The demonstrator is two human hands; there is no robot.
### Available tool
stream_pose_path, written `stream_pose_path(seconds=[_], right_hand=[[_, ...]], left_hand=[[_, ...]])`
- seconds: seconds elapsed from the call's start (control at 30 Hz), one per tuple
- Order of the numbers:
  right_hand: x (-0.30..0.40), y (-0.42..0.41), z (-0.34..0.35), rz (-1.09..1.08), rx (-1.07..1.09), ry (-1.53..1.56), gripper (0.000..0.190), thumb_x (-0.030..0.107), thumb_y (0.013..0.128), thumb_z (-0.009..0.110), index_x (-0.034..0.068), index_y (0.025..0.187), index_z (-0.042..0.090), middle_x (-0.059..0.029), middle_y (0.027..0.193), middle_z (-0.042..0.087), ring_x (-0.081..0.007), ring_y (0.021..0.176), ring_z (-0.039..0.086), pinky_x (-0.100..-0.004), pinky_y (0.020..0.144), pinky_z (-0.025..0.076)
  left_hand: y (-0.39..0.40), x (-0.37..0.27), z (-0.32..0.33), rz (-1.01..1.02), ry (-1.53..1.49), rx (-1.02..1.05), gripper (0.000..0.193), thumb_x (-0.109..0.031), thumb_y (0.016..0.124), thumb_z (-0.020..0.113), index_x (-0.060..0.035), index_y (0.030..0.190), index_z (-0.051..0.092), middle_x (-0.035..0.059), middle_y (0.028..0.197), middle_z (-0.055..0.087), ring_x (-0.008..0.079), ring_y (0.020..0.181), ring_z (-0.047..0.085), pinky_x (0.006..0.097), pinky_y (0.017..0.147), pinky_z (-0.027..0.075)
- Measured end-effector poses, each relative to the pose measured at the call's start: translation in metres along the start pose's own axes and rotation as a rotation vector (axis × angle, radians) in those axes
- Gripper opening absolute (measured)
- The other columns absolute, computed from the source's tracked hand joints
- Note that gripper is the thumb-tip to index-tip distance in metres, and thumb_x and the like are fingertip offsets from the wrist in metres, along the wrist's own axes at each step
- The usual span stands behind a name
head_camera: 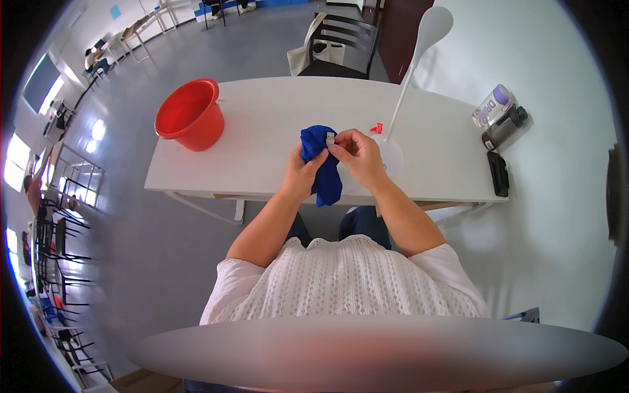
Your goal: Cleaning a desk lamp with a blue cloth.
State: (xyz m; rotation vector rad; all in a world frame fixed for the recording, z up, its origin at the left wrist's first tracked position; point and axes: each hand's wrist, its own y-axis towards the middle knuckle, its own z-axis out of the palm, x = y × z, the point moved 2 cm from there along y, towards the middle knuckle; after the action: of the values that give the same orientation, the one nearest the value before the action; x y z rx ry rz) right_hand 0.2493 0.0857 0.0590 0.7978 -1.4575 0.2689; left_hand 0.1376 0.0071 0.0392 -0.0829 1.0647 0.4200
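Observation:
Over the near edge of the white table, my left hand [300, 173] grips a bunched blue cloth [328, 179], whose lower end hangs down. At the upper part of the cloth, my right hand [361, 156] pinches a small white piece with a metal end, like a USB plug [330, 138], between thumb and fingers. Just right of my right hand stands the round white base [392, 156] of a lamp-like item with a thin stem and an oval head [435, 23]. A small red object [377, 128] lies beside that base.
A red plastic bucket [204, 123] stands at the table's left end. At the right end are a clear bottle with a purple lid [491, 105], a dark bottle [503, 128] and a black case [499, 173]. Beyond the white table [265, 108] is a black chair [339, 68] with a cloth bag.

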Motion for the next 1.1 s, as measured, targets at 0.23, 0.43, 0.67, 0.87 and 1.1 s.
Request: stream_pose_path(seconds=[0.23, 0.43, 0.67, 0.87, 1.1], right_hand=[[0.002, -0.006, -0.008, -0.024, -0.051, 0.022, 0.014, 0.012, 0.080, 0.062, 0.002, 0.086, 0.055, -0.0027, 0.077, 0.059, -0.0057, 0.068, 0.054, -0.0187, 0.061, 0.044], [0.012, -0.010, -0.014, 0.089, -0.039, 0.427, 0.014, 0.016, 0.088, 0.050, 0.006, 0.096, 0.046, -0.0055, 0.082, 0.059, -0.0135, 0.077, 0.058, -0.0264, 0.076, 0.047], [0.011, -0.010, -0.016, 0.319, 0.059, 0.789, 0.017, 0.017, 0.089, 0.048, 0.008, 0.103, 0.048, -0.0015, 0.073, 0.051, -0.0093, 0.059, 0.049, -0.0225, 0.055, 0.043], [0.005, -0.013, -0.012, 0.450, 0.116, 0.808, 0.018, 0.015, 0.088, 0.050, 0.008, 0.104, 0.049, -0.0001, 0.070, 0.051, -0.0065, 0.053, 0.042, -0.0203, 0.047, 0.034], [0.012, -0.018, -0.008, 0.517, 0.203, 0.709, 0.013, 0.013, 0.087, 0.052, 0.004, 0.095, 0.056, -0.0004, 0.067, 0.054, -0.0069, 0.053, 0.048, -0.0200, 0.046, 0.040]], left_hand=[[-0.002, 0.004, -0.001, -0.096, -0.151, -0.013, 0.020, -0.015, 0.087, 0.053, -0.0040, 0.104, 0.053, 0.0043, 0.088, 0.058, 0.0122, 0.075, 0.057, 0.0264, 0.066, 0.048], [-0.005, -0.013, -0.007, -0.075, -0.224, -0.101, 0.026, -0.021, 0.088, 0.050, -0.0027, 0.107, 0.051, 0.0094, 0.087, 0.059, 0.0170, 0.074, 0.059, 0.0298, 0.064, 0.050], [-0.008, -0.021, -0.014, -0.030, -0.133, -0.033, 0.024, -0.017, 0.087, 0.051, -0.0017, 0.106, 0.052, 0.0093, 0.090, 0.059, 0.0154, 0.075, 0.058, 0.0284, 0.064, 0.048], [-0.013, -0.015, -0.009, -0.067, -0.014, -0.010, 0.022, -0.014, 0.087, 0.052, -0.0009, 0.104, 0.054, 0.0060, 0.092, 0.059, 0.0121, 0.078, 0.056, 0.0262, 0.068, 0.047], [-0.016, -0.013, -0.005, -0.082, 0.008, 0.098, 0.020, -0.012, 0.084, 0.055, -0.0024, 0.102, 0.054, 0.0056, 0.094, 0.057, 0.0138, 0.084, 0.055, 0.0269, 0.073, 0.045]])
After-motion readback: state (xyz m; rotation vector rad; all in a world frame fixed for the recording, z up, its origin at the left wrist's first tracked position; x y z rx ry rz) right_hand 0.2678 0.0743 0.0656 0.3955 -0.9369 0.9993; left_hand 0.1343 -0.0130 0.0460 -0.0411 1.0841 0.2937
